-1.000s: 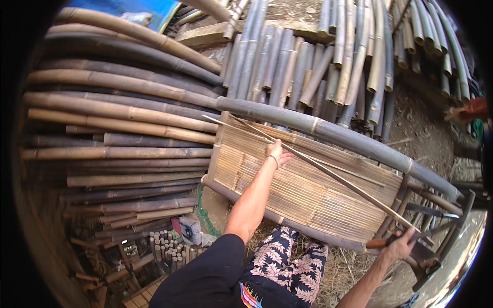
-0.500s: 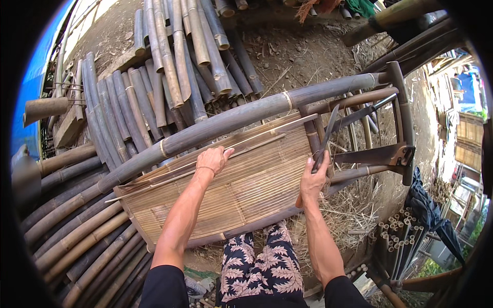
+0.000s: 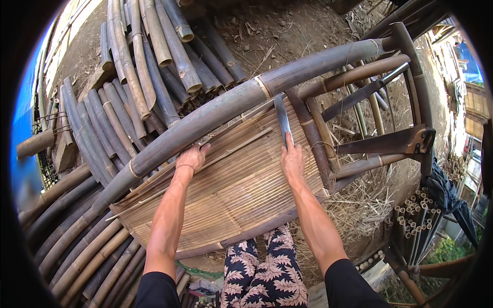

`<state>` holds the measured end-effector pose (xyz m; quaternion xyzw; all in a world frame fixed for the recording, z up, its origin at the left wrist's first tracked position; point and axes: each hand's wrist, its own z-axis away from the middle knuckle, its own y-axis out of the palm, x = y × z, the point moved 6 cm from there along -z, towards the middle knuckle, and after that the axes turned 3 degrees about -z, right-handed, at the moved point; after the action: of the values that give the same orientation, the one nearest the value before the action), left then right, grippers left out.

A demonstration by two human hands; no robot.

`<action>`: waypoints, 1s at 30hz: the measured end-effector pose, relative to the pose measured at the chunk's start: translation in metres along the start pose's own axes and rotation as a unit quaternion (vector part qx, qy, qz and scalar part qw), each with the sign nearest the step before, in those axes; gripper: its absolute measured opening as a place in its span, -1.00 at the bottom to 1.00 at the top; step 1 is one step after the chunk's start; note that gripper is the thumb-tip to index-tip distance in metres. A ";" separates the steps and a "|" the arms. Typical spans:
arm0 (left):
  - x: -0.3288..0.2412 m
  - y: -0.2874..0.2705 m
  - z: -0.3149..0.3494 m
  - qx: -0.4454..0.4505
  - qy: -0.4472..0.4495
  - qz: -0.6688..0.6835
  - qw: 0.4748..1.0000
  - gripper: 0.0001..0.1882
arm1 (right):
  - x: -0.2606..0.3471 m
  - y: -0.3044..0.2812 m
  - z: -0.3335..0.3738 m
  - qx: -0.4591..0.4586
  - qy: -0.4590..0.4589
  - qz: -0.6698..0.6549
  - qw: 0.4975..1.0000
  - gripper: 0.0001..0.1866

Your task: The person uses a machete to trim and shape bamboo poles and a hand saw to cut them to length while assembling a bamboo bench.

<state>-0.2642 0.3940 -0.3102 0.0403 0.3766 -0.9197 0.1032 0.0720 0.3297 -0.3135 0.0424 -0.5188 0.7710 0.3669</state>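
Firmly, our right hand (image 3: 292,165) is wrapped round the handle of a knife (image 3: 282,114), its blade pointing away from us, over the far right part of a slatted bamboo seat (image 3: 241,200). Our left hand (image 3: 190,158) is closed on a thin bamboo strip (image 3: 258,111), up by the far edge of that seat; the strip runs out toward the knife's tip, though we cannot tell whether the two touch. Nearer us, a second strip (image 3: 245,142) lies slantwise across the slats. Just beyond our left hand, a thick bamboo pole (image 3: 200,126) crosses the whole length of the seat. To the right, a handsaw (image 3: 380,142) and a long dark blade (image 3: 357,97) rest on the end frame (image 3: 418,92), well apart from both our hands. Below the seat we see our leaf-print trousers (image 3: 262,272), with straw (image 3: 354,213) on the ground beside them. Farther out, cut bamboo poles (image 3: 154,56) lie heaped beyond the thick pole, and upright bamboo tubes (image 3: 416,220) stand bundled at the lower right.
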 end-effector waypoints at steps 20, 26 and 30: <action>0.002 0.024 -0.001 -0.101 0.028 0.014 0.994 -0.22 | 0.005 -0.047 -0.013 0.000 -0.033 0.110 0.993 -0.45; 0.015 0.022 -0.003 -0.062 0.049 0.037 0.996 -0.30 | -0.003 -0.045 0.002 0.056 -0.029 0.058 0.996 -0.47; 0.024 0.036 0.007 -0.132 0.036 0.106 0.985 -0.40 | -0.023 -0.057 0.064 0.070 -0.051 -0.076 0.993 -0.48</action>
<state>-0.2792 0.3601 -0.3339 0.0992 0.4918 -0.8437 0.1908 0.1035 0.2750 -0.2507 0.1468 -0.4767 0.7723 0.3935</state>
